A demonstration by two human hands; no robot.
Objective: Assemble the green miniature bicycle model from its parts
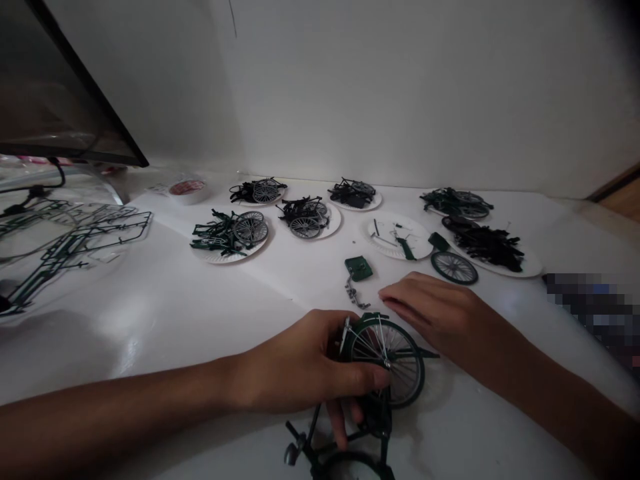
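Your left hand [305, 363] is closed around the bike [379, 415], right in front of you, thumb across the spokes of its upper wheel [403, 360]. Your right hand [435, 303] is just beyond, fingers nearly together; I cannot tell whether they pinch anything. Near its fingertips on the desk [210, 313] lie a silver piece [353, 293] and a green panel [359, 268]; farther back, a plate [374, 251] holds small parts, a loose wheel [454, 268] just beside it.

model bicycle [377, 420]: cut by bottom edge, partly behind left hand [310, 367] | dark object [595, 327]: pixelated
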